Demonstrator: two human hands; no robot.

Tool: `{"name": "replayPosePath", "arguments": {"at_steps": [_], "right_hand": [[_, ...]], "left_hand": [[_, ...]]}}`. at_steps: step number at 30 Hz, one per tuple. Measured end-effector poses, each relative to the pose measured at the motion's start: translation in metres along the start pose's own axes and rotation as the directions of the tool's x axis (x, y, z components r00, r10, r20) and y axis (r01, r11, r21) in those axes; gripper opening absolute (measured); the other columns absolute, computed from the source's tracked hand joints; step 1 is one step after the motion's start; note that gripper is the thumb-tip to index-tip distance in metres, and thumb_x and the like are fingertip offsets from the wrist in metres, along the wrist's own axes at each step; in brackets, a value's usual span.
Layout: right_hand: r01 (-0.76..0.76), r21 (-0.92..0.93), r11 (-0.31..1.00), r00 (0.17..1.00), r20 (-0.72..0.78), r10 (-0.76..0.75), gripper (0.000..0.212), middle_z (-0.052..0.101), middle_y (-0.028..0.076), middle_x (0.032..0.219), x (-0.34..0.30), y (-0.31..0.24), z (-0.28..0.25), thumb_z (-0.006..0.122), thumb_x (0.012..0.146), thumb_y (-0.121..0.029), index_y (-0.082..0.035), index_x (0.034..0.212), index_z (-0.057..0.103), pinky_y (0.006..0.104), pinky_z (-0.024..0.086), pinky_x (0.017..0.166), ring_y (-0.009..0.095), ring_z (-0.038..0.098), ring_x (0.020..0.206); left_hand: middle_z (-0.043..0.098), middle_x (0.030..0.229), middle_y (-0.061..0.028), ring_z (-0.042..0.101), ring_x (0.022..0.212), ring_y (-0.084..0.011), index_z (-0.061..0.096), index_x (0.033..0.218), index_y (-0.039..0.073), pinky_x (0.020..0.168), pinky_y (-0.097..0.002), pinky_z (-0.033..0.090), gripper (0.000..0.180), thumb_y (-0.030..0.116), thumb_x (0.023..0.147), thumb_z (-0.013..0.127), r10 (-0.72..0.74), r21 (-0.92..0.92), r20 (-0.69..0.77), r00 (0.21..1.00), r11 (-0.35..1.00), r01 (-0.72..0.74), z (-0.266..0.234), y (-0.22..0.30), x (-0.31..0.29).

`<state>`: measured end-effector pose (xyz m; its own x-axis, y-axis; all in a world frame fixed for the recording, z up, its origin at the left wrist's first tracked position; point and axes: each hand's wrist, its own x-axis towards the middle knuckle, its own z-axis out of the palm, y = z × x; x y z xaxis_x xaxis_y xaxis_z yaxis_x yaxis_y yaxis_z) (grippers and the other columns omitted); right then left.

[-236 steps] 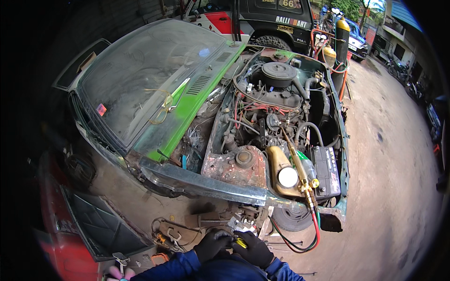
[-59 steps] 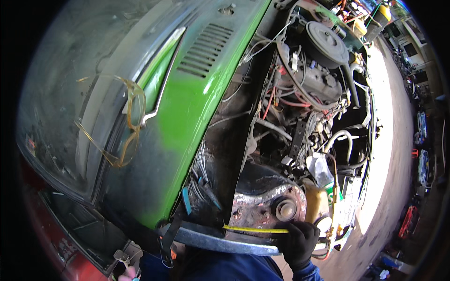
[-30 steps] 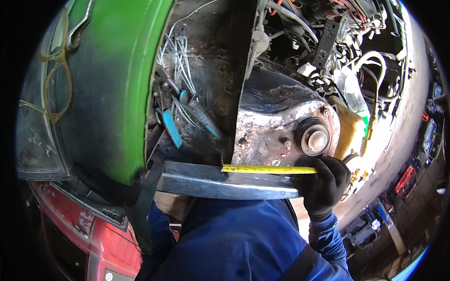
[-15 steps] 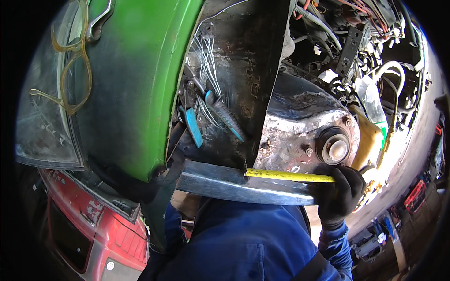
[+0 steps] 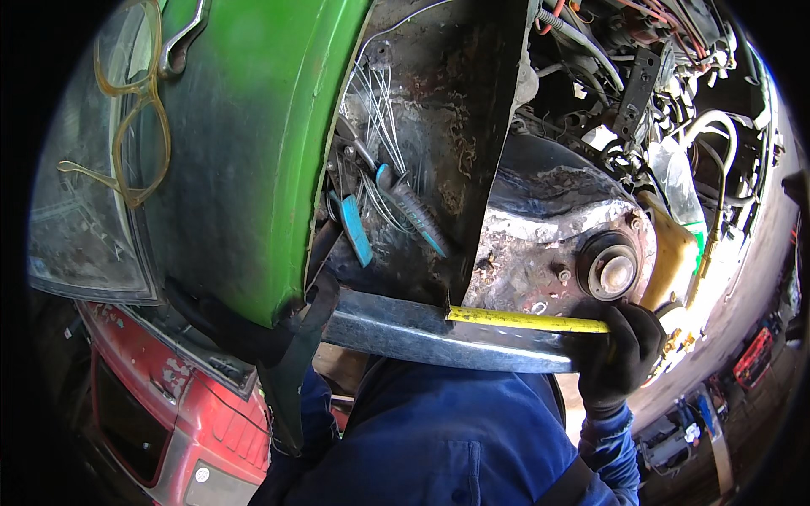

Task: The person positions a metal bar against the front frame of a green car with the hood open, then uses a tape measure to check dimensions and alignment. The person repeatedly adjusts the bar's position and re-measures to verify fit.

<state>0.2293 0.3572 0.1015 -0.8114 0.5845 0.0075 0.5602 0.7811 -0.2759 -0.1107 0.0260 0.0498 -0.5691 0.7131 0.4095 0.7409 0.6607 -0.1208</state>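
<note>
My right hand, in a black glove, is closed at the right end of a yellow tape measure. The case is hidden in the glove. The blade runs left along a bare metal rail, its hooked end near the lower corner of a dark upright panel. Of my left arm only a blue sleeve shows, behind a dark pillar-like panel; that hand is hidden. Beyond the rail, blue-handled pliers, a second blue-handled tool and several thin metal wires lie in a grimy recess.
A green car body panel stands at the left, with yellowish-framed glasses by the windscreen. Strut tower, hoses and wiring fill the right. A red vehicle stands lower left; tools lie on the floor at the right.
The whole view has shifted slightly, so everything sits a little further right. My right hand keeps its hold on the tape measure, with the blade still along the rail.
</note>
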Motion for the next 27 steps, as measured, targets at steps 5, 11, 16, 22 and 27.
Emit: {"name": "replayPosePath", "arguments": {"at_steps": [5,11,16,22,27], "right_hand": [[0.000,0.014,1.000,1.000,-0.004,0.000,0.025,0.072,0.013,0.124,0.000,0.000,0.000,0.077,0.107,-0.026,-0.008,0.124,0.077,0.0521,0.054,0.103,0.037,0.068,0.116],[-0.008,0.017,1.000,1.000,-0.005,0.008,0.024,0.073,0.014,0.123,0.000,-0.001,0.000,0.077,0.107,-0.024,-0.008,0.124,0.077,0.0522,0.053,0.103,0.037,0.068,0.116],[0.006,0.025,1.000,1.000,0.006,-0.006,0.025,0.073,0.015,0.126,0.001,0.000,-0.001,0.075,0.107,-0.022,-0.007,0.126,0.077,0.0523,0.053,0.104,0.037,0.068,0.116],[0.029,0.017,0.999,1.000,-0.002,-0.029,0.027,0.075,0.016,0.118,0.002,0.001,-0.001,0.074,0.110,-0.023,0.000,0.124,0.077,0.0523,0.055,0.099,0.037,0.070,0.110],[0.003,0.039,0.999,1.000,0.001,-0.003,0.026,0.073,0.013,0.126,0.000,0.000,0.000,0.075,0.108,-0.025,-0.007,0.126,0.078,0.0516,0.052,0.105,0.036,0.066,0.118]], "left_hand": [[0.033,0.177,-0.0379,0.047,0.158,-0.0564,0.025,0.183,0.027,0.117,-0.0703,0.052,0.121,0.077,0.091,0.085,0.079,-0.015,-0.034,0.996,0.997,-0.080,0.008,-0.033,-0.008],[0.041,0.173,-0.0392,0.053,0.153,-0.0585,0.027,0.183,0.021,0.115,-0.0698,0.054,0.106,0.081,0.104,0.065,0.128,0.062,-0.127,0.984,0.991,-0.121,0.020,-0.040,-0.017],[0.044,0.170,-0.0400,0.054,0.151,-0.0597,0.027,0.182,0.019,0.115,-0.0699,0.055,0.103,0.082,0.107,0.058,0.025,0.048,-0.095,0.995,0.999,-0.021,0.012,-0.018,-0.011],[0.039,0.173,-0.0397,0.051,0.153,-0.0614,0.025,0.183,0.021,0.116,-0.0721,0.054,0.131,0.083,0.085,0.085,0.068,0.049,-0.085,0.994,0.997,-0.064,0.012,-0.017,-0.004],[0.040,0.173,-0.0399,0.051,0.152,-0.0617,0.024,0.183,0.020,0.115,-0.0728,0.054,0.132,0.083,0.085,0.085,0.104,0.082,-0.102,0.989,0.992,-0.096,0.014,-0.021,-0.006]]}}
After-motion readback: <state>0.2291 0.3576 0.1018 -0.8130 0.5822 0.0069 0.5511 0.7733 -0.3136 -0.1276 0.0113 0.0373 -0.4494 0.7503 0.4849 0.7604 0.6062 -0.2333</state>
